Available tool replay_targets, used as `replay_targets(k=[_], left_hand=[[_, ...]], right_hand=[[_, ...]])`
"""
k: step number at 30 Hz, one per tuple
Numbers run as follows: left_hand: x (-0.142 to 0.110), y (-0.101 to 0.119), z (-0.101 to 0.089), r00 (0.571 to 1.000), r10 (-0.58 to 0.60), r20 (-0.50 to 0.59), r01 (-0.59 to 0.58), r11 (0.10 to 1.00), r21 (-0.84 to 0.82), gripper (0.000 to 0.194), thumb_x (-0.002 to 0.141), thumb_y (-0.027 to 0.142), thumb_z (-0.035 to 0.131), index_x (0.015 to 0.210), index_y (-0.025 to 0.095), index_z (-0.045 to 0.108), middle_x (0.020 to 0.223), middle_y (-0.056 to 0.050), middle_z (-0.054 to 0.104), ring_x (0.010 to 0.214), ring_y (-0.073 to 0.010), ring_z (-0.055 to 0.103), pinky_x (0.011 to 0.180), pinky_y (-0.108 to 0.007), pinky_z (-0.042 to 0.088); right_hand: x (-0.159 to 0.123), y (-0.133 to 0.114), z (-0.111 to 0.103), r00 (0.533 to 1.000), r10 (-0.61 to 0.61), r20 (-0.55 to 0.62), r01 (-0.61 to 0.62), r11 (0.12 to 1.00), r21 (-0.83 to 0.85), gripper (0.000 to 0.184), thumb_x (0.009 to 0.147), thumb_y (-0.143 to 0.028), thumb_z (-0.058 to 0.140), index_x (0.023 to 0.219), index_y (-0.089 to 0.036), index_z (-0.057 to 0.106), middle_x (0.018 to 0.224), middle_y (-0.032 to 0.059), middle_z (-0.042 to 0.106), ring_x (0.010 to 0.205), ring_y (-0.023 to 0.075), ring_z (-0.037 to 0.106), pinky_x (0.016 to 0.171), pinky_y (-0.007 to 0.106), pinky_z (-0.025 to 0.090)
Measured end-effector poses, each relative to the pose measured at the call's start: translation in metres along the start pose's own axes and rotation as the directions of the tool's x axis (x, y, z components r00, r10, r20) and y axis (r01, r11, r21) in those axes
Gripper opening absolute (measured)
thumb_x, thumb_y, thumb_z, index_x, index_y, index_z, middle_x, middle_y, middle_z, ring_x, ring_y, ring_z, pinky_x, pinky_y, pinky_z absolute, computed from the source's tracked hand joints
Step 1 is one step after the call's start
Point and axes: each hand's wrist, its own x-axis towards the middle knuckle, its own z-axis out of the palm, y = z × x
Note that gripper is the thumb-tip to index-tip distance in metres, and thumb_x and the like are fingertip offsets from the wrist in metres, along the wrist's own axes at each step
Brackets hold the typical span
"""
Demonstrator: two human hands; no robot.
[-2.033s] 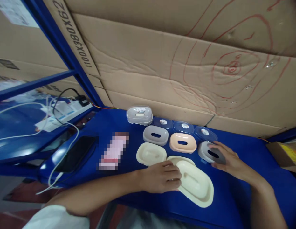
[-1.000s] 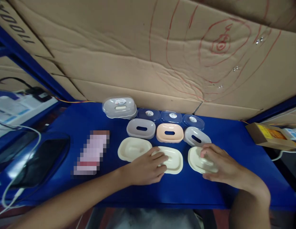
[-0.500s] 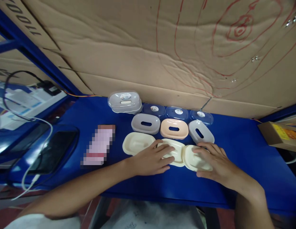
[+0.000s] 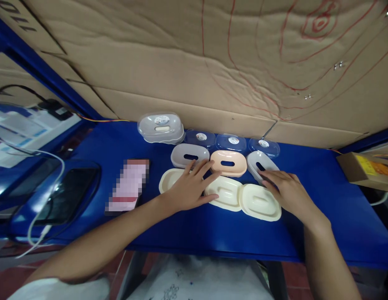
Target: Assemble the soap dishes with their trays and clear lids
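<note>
My left hand [image 4: 190,187], fingers spread, hovers over or rests on the left cream base tray [image 4: 166,180]. Its fingertips reach the front edges of a grey slotted soap dish [image 4: 181,156] and a peach one [image 4: 228,162]; contact cannot be made out. My right hand [image 4: 289,191] has thumb and fingers closed at the near end of the right grey soap dish [image 4: 254,163], partly covering it. Nearer to me lie a middle cream tray [image 4: 225,192] and a right cream tray [image 4: 261,203], edges touching.
Along the back lie clear lids [image 4: 200,139] with round stickers. A lidded grey soap dish [image 4: 161,127] stands at back left. A pixelated phone [image 4: 128,185], a dark phone [image 4: 67,196] and cables are on the left. A cardboard box [image 4: 367,173] sits at right, before the cardboard wall [image 4: 150,79].
My right hand has left the right cream tray and moved back to the right grey dish. My left hand has shifted back and left, fingers spreading off the middle tray. The view has tilted slightly.
</note>
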Motion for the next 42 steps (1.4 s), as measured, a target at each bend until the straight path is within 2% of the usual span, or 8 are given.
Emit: replay_targets(k=[9, 15, 18, 21, 29, 35, 39, 42], left_hand=[[0.000, 0.000, 0.002, 1.000, -0.005, -0.031, 0.004, 0.999, -0.037, 0.057, 0.108, 0.046, 0.053, 0.158, 0.020, 0.050, 0.168, -0.023, 0.042, 0.155, -0.0443, 0.041, 0.124, -0.066, 0.034], [0.002, 0.000, 0.003, 0.998, 0.041, -0.043, -0.043, 0.997, -0.068, 0.058, 0.111, 0.045, 0.050, 0.162, 0.019, 0.043, 0.172, -0.025, 0.035, 0.161, -0.0405, 0.034, 0.128, -0.064, 0.032], [0.002, 0.003, 0.000, 0.995, 0.079, -0.061, -0.081, 0.996, -0.031, 0.057, 0.112, 0.047, 0.048, 0.160, 0.015, 0.046, 0.172, -0.027, 0.035, 0.162, -0.0407, 0.033, 0.129, -0.066, 0.029], [0.002, 0.006, -0.006, 0.990, 0.107, -0.095, -0.104, 0.994, 0.044, 0.055, 0.112, 0.050, 0.047, 0.155, 0.016, 0.052, 0.167, -0.025, 0.044, 0.153, -0.0403, 0.046, 0.128, -0.067, 0.028], [0.002, -0.013, -0.040, 0.994, -0.106, -0.040, 0.109, 0.988, 0.107, 0.034, 0.109, 0.036, 0.053, 0.134, 0.017, 0.069, 0.128, -0.017, 0.073, 0.120, -0.0360, 0.068, 0.108, -0.054, 0.047], [-0.010, -0.027, -0.070, 0.992, -0.058, 0.112, 0.054, 0.998, 0.042, 0.031, 0.105, 0.043, 0.064, 0.125, 0.021, 0.071, 0.118, -0.009, 0.076, 0.111, -0.0297, 0.072, 0.099, -0.044, 0.050], [-0.014, -0.021, -0.065, 0.983, -0.006, 0.184, 0.011, 1.000, -0.027, 0.055, 0.087, 0.059, 0.084, 0.125, 0.023, 0.069, 0.124, -0.006, 0.076, 0.112, -0.0288, 0.073, 0.099, -0.040, 0.051], [-0.011, -0.014, -0.054, 0.978, 0.022, 0.209, -0.011, 0.999, -0.052, 0.062, 0.080, 0.057, 0.091, 0.125, 0.022, 0.068, 0.123, -0.007, 0.075, 0.115, -0.0313, 0.072, 0.102, -0.042, 0.051]], right_hand=[[0.001, 0.031, 0.004, 0.998, 0.034, -0.047, -0.033, 0.999, 0.017, 0.043, 0.106, -0.021, 0.041, 0.133, -0.030, 0.072, 0.144, 0.0077, 0.073, 0.132, 0.0333, 0.068, 0.107, 0.058, 0.052], [0.001, 0.004, -0.008, 0.998, 0.004, -0.056, 0.004, 0.990, 0.138, 0.048, 0.110, -0.045, 0.047, 0.156, -0.032, 0.052, 0.171, 0.0135, 0.045, 0.156, 0.0370, 0.045, 0.120, 0.063, 0.041], [-0.006, -0.012, -0.014, 0.995, -0.086, 0.051, 0.073, 0.973, 0.219, 0.064, 0.105, -0.059, 0.058, 0.163, -0.040, 0.040, 0.180, 0.0094, 0.027, 0.165, 0.0378, 0.027, 0.127, 0.064, 0.032], [-0.012, -0.022, -0.010, 0.975, -0.178, 0.132, 0.140, 0.956, 0.257, 0.075, 0.101, -0.061, 0.064, 0.166, -0.044, 0.032, 0.183, 0.0071, 0.017, 0.168, 0.0378, 0.019, 0.129, 0.065, 0.029], [-0.009, -0.028, 0.004, 0.965, -0.250, 0.085, 0.212, 0.925, 0.315, 0.056, 0.104, -0.037, 0.065, 0.157, -0.041, 0.049, 0.180, 0.0064, 0.027, 0.167, 0.0349, 0.022, 0.130, 0.065, 0.028], [-0.017, -0.019, 0.006, 0.970, -0.202, 0.138, 0.146, 0.930, 0.338, 0.061, 0.101, -0.024, 0.060, 0.160, -0.037, 0.049, 0.179, 0.0088, 0.031, 0.167, 0.0370, 0.023, 0.128, 0.067, 0.031], [-0.018, -0.012, 0.009, 0.967, -0.179, 0.183, 0.111, 0.938, 0.328, 0.073, 0.094, -0.015, 0.060, 0.161, -0.038, 0.047, 0.180, 0.0075, 0.028, 0.167, 0.0377, 0.022, 0.128, 0.069, 0.031], [-0.017, -0.009, 0.011, 0.966, -0.185, 0.178, 0.123, 0.942, 0.313, 0.075, 0.091, -0.012, 0.060, 0.161, -0.037, 0.047, 0.181, 0.0082, 0.026, 0.168, 0.0374, 0.019, 0.129, 0.068, 0.030]])
